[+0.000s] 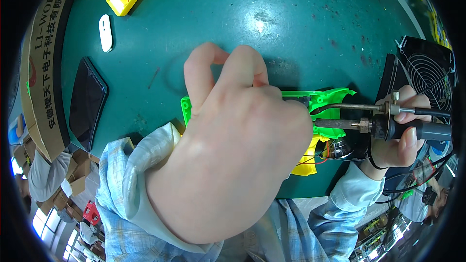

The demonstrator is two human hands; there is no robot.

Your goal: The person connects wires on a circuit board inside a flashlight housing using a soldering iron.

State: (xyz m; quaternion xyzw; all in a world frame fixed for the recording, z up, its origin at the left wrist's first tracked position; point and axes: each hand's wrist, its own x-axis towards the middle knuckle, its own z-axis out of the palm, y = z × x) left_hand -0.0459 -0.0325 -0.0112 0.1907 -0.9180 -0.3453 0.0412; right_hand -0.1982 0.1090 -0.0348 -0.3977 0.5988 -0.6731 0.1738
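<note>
My left hand (233, 136) fills the middle of the view, its back toward me, over a green plastic housing (186, 111). Its fingers are bent and closed down toward the housing; the thumb and fingertips are hidden, so what they grip does not show. My right hand (407, 140) is closed round the dark handle of a soldering iron (352, 124). A thin metal feed tube (347, 108) is clamped above the iron and runs alongside it. Both tips point left, to the housing's right part, beside my left hand. Just nearer lies a yellow plastic part (307, 162) with thin red and dark wires.
A black fan with a round guard (427, 75) stands at the right. On the green table (310, 29) lie a dark phone (87, 102) and a small white oval piece (105, 33). Yellow holders with blue cylinders (121, 0) are at the far left, near a cardboard box (43, 73).
</note>
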